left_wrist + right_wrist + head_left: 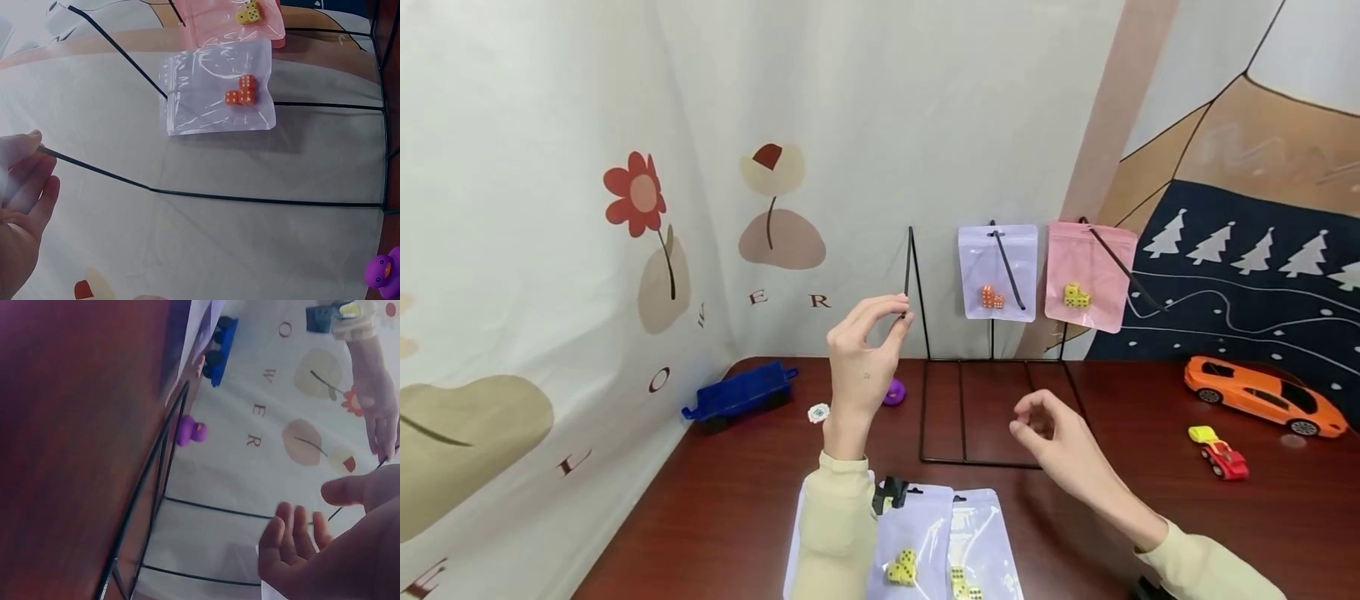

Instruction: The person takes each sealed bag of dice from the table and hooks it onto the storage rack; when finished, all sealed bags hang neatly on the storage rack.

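Note:
A black wire rack (pixel 962 410) with three slanting prongs stands on the table. My left hand (pixel 867 358) pinches the tip of its leftmost prong (pixel 100 170) between thumb and fingers; no bag hangs there. From the middle prong hangs a lilac bag (pixel 997 267) with orange dice, also seen in the left wrist view (pixel 206 112). A pink bag (pixel 1093 267) with yellow dice hangs on the right prong. My right hand (pixel 1067 450), empty, is held over the rack's right front with bent, relaxed fingers and the thumb apart.
Lilac bags (pixel 925 525) with yellow dice lie at the front, partly behind my left sleeve. A blue wagon (pixel 741 394), a small white piece (pixel 818 412) and a purple duck (pixel 893 392) are at the left. An orange car (pixel 1262 396) and a red-yellow toy car (pixel 1223 458) stand at the right.

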`<state>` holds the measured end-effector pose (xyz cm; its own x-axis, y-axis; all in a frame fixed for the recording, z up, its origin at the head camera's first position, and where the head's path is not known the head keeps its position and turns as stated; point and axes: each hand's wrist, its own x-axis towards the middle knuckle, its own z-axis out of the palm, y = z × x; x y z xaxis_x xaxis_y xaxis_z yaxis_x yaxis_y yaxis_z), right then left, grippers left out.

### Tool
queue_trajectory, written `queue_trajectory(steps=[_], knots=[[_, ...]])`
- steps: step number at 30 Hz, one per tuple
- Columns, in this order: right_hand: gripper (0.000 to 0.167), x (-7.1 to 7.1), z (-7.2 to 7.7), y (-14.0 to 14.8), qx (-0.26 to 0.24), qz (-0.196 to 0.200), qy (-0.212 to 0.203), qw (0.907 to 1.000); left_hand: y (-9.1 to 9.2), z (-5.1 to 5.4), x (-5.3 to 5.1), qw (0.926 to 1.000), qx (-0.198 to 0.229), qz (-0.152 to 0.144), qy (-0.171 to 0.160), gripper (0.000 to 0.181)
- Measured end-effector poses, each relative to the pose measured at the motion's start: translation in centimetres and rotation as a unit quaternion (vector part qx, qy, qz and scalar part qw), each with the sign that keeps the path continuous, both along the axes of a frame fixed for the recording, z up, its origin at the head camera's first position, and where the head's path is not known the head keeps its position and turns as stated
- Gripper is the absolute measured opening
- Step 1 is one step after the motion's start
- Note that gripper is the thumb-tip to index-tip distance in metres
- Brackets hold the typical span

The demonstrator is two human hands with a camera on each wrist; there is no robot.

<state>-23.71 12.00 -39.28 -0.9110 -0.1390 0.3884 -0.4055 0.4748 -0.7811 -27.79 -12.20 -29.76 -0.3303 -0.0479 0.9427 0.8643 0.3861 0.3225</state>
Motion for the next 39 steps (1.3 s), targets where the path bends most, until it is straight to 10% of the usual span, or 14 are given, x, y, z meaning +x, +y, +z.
queue_trajectory(steps=[6, 13, 24, 39], knots=[[0.019, 2.5, -0.8, 0.7, 0.055, 0.051, -0.087, 0.9933, -0.1, -0.3, -0.1, 1.0000, 0.001, 0.002, 0.002, 0.009], [0.028, 4.1, -2.3, 1.5, 0.133, 0.160, -0.188, 0.9599, -0.3, -0.5, -0.4, 1.0000, 0.004, 0.003, 0.007, 0.010], [0.020, 5.5, -3.5, 1.0, 0.074, 0.238, -0.273, 0.9291, -0.7, -0.7, -0.2, 0.9997, -0.014, 0.006, 0.019, 0.009], [0.011, 5.8, -3.7, 0.4, 0.018, 0.263, -0.322, 0.9092, -0.3, 0.1, -0.4, 0.9993, -0.015, -0.001, 0.033, 0.005]])
